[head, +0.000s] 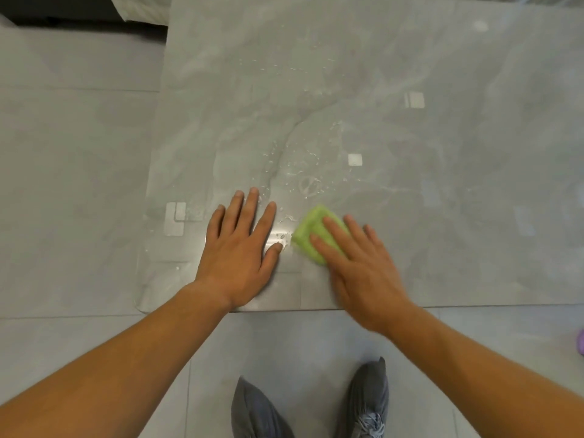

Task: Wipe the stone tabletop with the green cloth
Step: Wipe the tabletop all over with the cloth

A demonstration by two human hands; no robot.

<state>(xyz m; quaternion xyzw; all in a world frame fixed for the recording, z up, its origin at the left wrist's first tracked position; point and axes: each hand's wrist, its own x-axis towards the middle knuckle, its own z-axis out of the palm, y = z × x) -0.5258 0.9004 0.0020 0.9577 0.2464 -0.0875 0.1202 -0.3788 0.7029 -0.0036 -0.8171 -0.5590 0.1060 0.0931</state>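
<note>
The grey stone tabletop fills the upper part of the head view, its near edge running across the middle. A folded green cloth lies on it close to that edge. My right hand presses flat on the cloth with straight fingers, covering its right half. My left hand rests flat on the stone just left of the cloth, fingers spread, not touching it. Water droplets and a wet smear sit on the stone just beyond both hands.
The table's left edge borders grey floor tiles. My two grey shoes stand on the floor below the near edge. A small purple object shows at the right border. A white fabric item lies at the top left.
</note>
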